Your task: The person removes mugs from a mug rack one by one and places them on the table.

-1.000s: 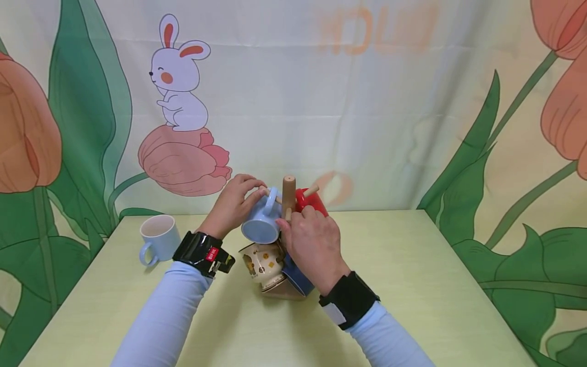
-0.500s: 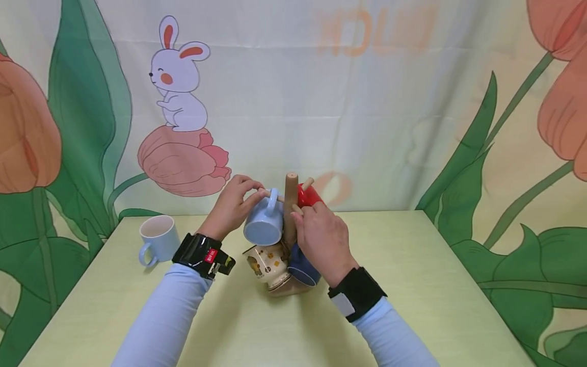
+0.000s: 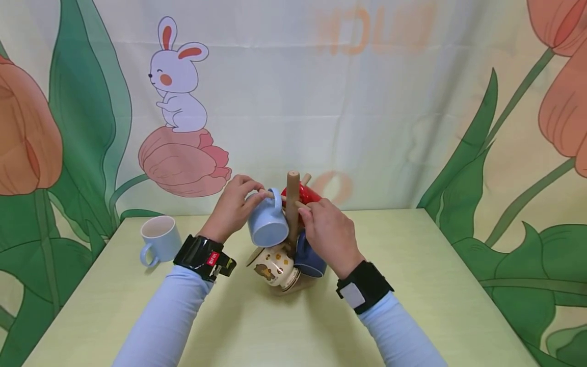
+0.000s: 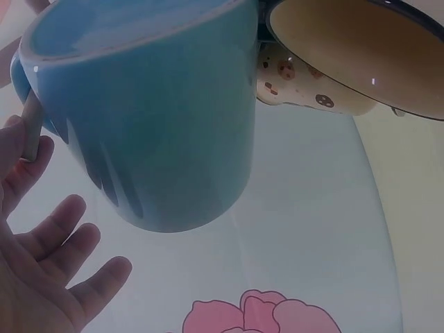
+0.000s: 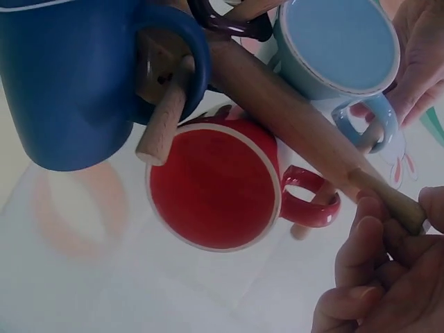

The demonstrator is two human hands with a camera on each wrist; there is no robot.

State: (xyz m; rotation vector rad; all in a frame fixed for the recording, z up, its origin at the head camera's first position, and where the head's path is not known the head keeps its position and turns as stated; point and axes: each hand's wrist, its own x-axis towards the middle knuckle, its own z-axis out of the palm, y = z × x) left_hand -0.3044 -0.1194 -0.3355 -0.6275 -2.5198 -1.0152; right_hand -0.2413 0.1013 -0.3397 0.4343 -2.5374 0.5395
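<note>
can't really read anything tbh, the orange letters [image 3: 362,30] on the far backdrop [image 3: 275,112], right of centre, are too faint and the red label [image 3: 213,258] on the left wristband [image 3: 196,255] is too tiny

Mug rack [image 3: 292,204] further round counterclockwise

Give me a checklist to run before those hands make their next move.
1. Left hand pinching a peg: ok.
2. Right hand pinching a bare peg: ok.
3. Upper light blue mug hooked on its peg: ok.
4. Red mug hooked on back peg: ok.
5. Every mug on the rack: not ok; standing light blue mug is on the table.
6. Base flat on the table: cannot tell; mugs hide most of it.
</note>
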